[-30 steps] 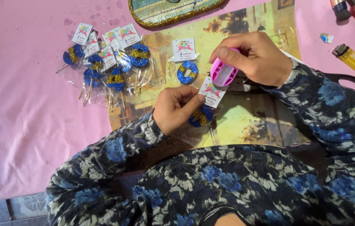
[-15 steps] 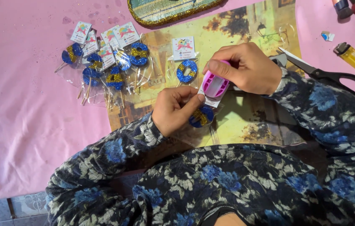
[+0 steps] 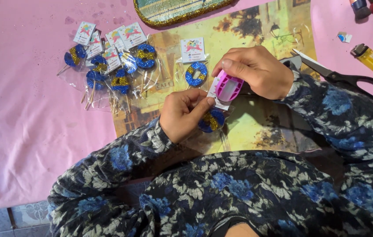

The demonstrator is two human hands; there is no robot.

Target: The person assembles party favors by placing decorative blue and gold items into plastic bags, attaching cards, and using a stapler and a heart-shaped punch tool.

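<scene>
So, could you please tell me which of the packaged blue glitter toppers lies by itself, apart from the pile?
The blue glitter ring topper with its white card, lying alone on the picture mat just above the left hand; the others overlap in a pile to the left.

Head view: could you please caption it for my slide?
Left hand pinches a bagged blue glitter topper; right hand presses a pink stapler.

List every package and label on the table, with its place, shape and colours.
Pile of packets: upper left on the pink cloth, clear bags with blue and gold glitter rings, white square cards on top.
Single packet: centre, above the hands, blue ring under a white card.
Held packet: in the left hand, blue and gold; its white card sits under the pink stapler in the right hand.
</scene>
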